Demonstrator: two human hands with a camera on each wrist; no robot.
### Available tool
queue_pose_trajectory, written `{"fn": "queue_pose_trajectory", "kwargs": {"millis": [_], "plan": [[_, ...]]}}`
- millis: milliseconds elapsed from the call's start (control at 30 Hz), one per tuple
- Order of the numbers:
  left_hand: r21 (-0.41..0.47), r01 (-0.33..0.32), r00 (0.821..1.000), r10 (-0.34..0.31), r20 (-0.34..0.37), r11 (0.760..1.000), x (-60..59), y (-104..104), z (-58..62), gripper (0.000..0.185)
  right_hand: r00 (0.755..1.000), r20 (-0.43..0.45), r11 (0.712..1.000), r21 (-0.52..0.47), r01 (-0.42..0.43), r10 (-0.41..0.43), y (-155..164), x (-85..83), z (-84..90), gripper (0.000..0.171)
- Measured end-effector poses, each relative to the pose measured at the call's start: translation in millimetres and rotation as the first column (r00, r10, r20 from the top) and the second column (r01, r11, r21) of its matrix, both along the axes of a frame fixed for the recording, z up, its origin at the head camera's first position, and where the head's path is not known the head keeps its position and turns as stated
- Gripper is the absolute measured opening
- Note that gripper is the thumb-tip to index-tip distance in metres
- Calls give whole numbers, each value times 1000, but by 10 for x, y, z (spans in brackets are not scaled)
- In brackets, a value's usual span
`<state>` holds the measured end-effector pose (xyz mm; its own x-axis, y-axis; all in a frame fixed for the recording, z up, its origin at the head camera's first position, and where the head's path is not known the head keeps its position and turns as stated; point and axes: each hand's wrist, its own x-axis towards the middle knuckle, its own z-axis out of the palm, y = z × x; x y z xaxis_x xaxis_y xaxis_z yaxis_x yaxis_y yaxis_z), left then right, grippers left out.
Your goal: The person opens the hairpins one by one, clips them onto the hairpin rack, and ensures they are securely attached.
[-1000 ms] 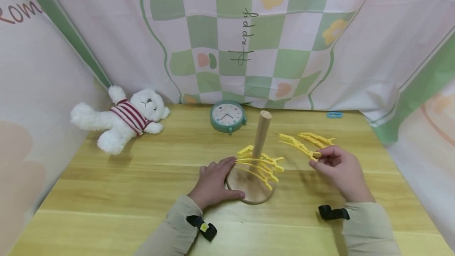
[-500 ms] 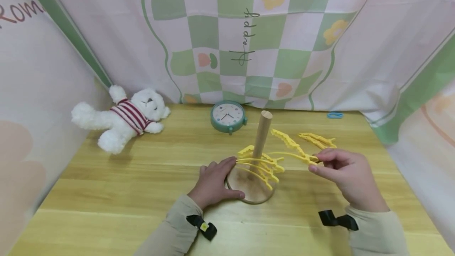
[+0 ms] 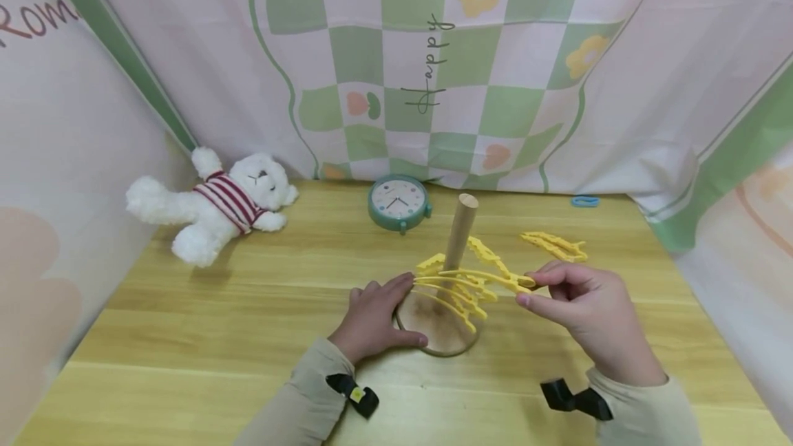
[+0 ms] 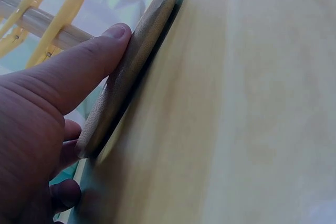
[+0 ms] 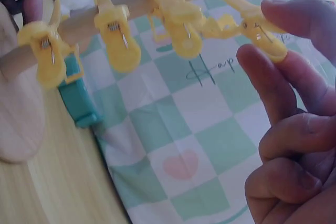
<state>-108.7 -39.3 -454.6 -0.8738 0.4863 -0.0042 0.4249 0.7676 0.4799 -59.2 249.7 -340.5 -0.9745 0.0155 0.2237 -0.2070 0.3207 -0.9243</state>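
Note:
A round wooden post point(image 3: 461, 232) stands upright on a disc base point(image 3: 436, 336). My left hand point(image 3: 372, 322) holds the base at its left side; the left wrist view shows the thumb point(image 4: 102, 45) pressed at the disc's rim. Three yellow alligator hair clips point(image 5: 119, 45) are attached along the lower post. With thumb and fingers, my right hand point(image 3: 591, 312) pinches the handle end of another yellow hair clip point(image 3: 504, 282). Its jaws are spread apart, one crossing in front of the post in the head view, just above the attached clips.
More yellow hair clips point(image 3: 553, 246) lie on the wooden table point(image 3: 186, 363) behind my right hand. A green-rimmed clock point(image 3: 398, 202) lies behind the post, a small blue object point(image 3: 585, 202) at the back right. A white plush bear point(image 3: 229, 202) lies at the back left before the curtain point(image 3: 347, 54).
My right hand has squeezed the held hair clip's jaws apart and carried it leftward to the post. My left hand has stayed at the base.

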Motion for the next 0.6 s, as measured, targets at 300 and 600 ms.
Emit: {"fn": "queue_pose_trajectory", "kwargs": {"millis": [300,600], "plan": [[2,13,1000,-12,-9,1000,3,13,-8,103,1000,-10,998,58,19,-19,-103,39,59,21],[-11,48,998,-48,-26,999,15,56,-40,105,999,-36,997,73,13,-10,-152,43,64,20]]}}
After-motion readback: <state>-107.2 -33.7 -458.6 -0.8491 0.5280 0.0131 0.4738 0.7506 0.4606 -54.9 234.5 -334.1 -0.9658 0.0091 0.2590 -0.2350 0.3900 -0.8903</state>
